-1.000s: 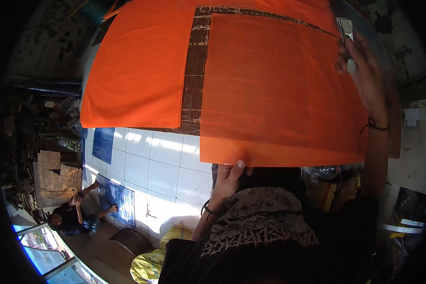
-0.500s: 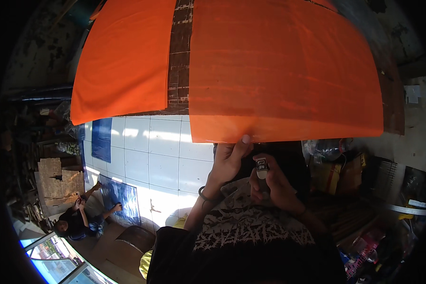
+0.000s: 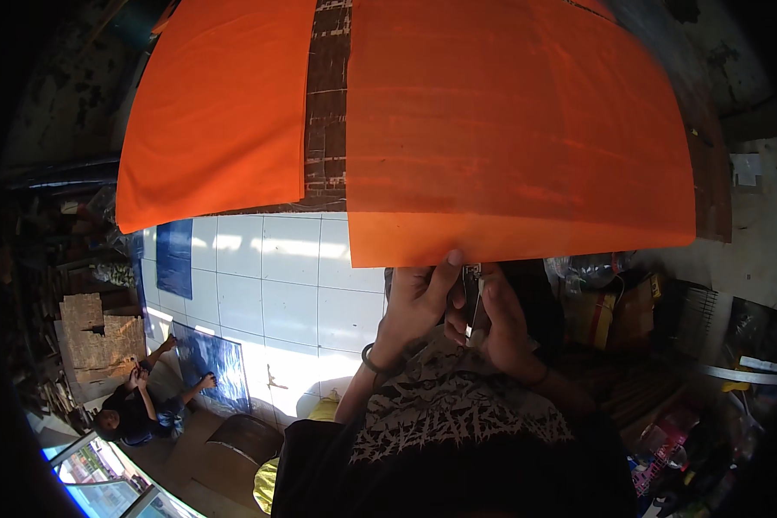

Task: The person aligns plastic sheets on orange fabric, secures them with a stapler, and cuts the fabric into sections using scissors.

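A thin, see-through orange sheet (image 3: 527, 147) covers the right part of a dark brown worktop (image 3: 326, 112), its near edge hanging past the worktop. My left hand (image 3: 419, 298) pinches that near edge, thumb on top and fingers underneath. Close against it on the right, my right hand (image 3: 502, 324) is closed around a small silver and white stapler (image 3: 472, 298). The stapler's far end is at the sheet's edge; whether it touches cannot be made out. A second orange sheet (image 3: 216, 112) lies on the left, a strip of worktop between the two.
Below is a white tiled floor (image 3: 289, 311) with blue sheets (image 3: 211, 367) on it. Another person (image 3: 147, 401) sits at the lower left, a hand on one sheet. Boxes (image 3: 609, 315) and clutter stand at the right; a worn brown board (image 3: 102, 337) leans at the left.
My right hand has moved up and left with the stapler, from below the sheet to its edge beside my left hand. The left hand keeps its pinch.
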A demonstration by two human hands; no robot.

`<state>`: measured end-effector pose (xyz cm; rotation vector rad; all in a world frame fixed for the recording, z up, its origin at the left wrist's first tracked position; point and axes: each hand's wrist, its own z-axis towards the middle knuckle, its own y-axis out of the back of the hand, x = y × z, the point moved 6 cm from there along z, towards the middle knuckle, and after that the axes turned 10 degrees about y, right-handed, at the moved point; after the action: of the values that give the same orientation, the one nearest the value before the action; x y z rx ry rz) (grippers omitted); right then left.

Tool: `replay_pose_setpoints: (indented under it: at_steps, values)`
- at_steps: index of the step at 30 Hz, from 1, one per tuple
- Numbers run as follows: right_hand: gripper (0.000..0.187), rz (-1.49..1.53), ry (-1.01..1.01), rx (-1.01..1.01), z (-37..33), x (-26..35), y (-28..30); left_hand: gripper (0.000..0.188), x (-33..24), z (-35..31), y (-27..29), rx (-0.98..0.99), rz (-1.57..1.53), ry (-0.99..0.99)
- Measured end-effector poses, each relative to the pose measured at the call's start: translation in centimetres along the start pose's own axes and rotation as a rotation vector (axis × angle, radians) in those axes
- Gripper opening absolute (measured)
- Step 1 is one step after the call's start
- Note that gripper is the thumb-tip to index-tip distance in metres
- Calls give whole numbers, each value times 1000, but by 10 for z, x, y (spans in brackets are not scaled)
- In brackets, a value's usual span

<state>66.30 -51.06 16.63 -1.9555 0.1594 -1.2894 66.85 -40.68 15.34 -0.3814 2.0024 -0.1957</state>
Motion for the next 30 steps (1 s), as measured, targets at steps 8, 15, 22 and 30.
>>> replay_pose_setpoints:
  at_steps: [8,15,22,30]
  values:
    - [37,-59,73,-77,7,8,-4,28,-2,-2,-2,-17,-210,35]
    - [35,-103,107,-120,12,12,-5,25,-3,1,-1,13,-222,76]
    - [34,-108,95,-189,12,8,-2,26,-2,1,-1,19,-218,51]
    - [34,-131,140,-214,14,9,-4,25,-3,2,-1,24,-197,-12]
